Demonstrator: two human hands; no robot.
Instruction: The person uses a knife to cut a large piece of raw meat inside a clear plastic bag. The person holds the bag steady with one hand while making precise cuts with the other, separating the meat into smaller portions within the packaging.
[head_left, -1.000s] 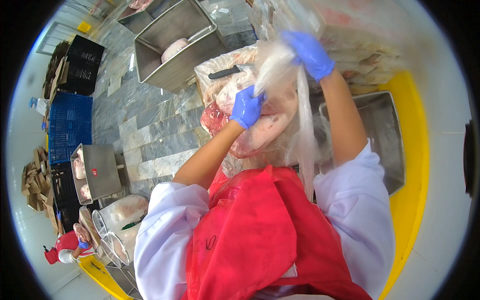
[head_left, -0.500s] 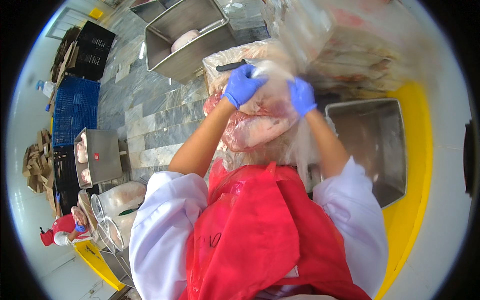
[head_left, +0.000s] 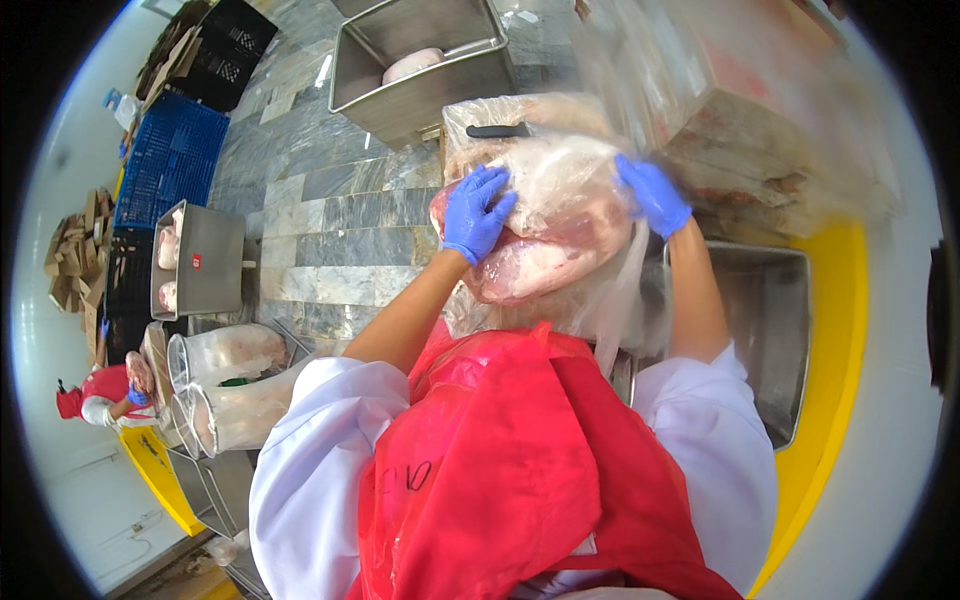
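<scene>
A large pale-and-red piece of meat (head_left: pixel 550 255), partly under clear plastic (head_left: pixel 560 165), rests on a bagged load in front of me. My left hand (head_left: pixel 478 212) lies on the meat's left part, blue-gloved, fingers spread and slightly bent. On the right, my right hand (head_left: pixel 650 193), also gloved, touches the plastic with fingers stretched out; its thumb is hidden. A loose strip of plastic hangs below it. A black-handled knife (head_left: pixel 490 131) lies just beyond the meat, its blade not clearly seen.
Steel bins (head_left: pixel 420 110) with meat stand ahead and left (head_left: pixel 215 270); a steel tub (head_left: pixel 775 330) in a yellow border (head_left: pixel 835 360) is right. Blurred stacked packs fill the upper right. Left are crates (head_left: pixel 160 160), cardboard (head_left: pixel 75 250), bagged containers (head_left: pixel 230 355) and a co-worker (head_left: pixel 105 395) holding meat.
My hands have come down from gripping the raised, bunched plastic onto the meat, where the plastic now spreads out. My right hand dropped, then shifted slightly right. The whole view shifted slightly.
</scene>
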